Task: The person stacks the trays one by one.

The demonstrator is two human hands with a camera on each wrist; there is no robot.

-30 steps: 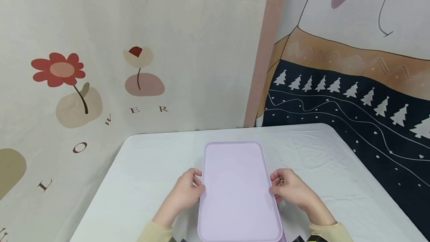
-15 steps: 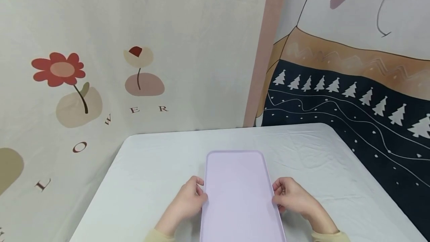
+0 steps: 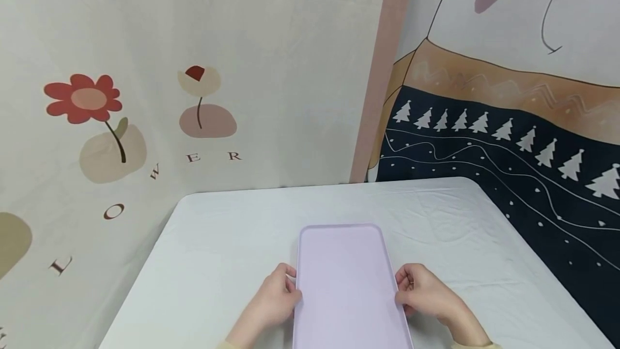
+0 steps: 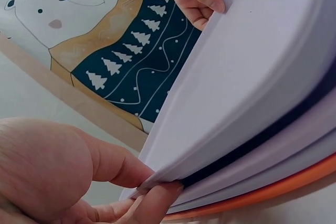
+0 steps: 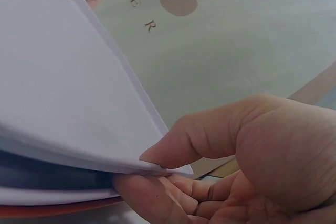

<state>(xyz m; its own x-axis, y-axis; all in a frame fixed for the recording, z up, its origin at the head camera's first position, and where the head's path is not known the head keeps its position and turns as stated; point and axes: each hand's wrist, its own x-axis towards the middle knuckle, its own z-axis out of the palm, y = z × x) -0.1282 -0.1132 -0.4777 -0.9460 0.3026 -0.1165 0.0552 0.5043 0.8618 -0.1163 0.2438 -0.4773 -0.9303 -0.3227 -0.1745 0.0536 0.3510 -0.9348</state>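
The lilac tray (image 3: 346,284) lies lengthwise in front of you on the white-covered table (image 3: 218,252), its far short edge pointing to 12 o'clock and its near end running out of the head view at 6. Bare cloth lies open beyond that far edge and out to 9 and 3 o'clock, up to the table's rounded corners. Your left hand (image 3: 273,298) sits at the tray's 9 o'clock long edge and your right hand (image 3: 426,295) at the 3 o'clock edge, both with wrists low and fingers curled in. In the left wrist view your left thumb lies on top of the rim and a finger (image 4: 157,200) comes up from below, pinching it; the right wrist view shows the same pinch, thumb (image 5: 199,140) over, fingers under. Beneath the rim these close views show a dark layer and an orange edge (image 4: 252,195). The flower backdrop (image 3: 145,96) at 11 o'clock and the tree-patterned hanging (image 3: 508,144) at 2 o'clock close in behind the table.
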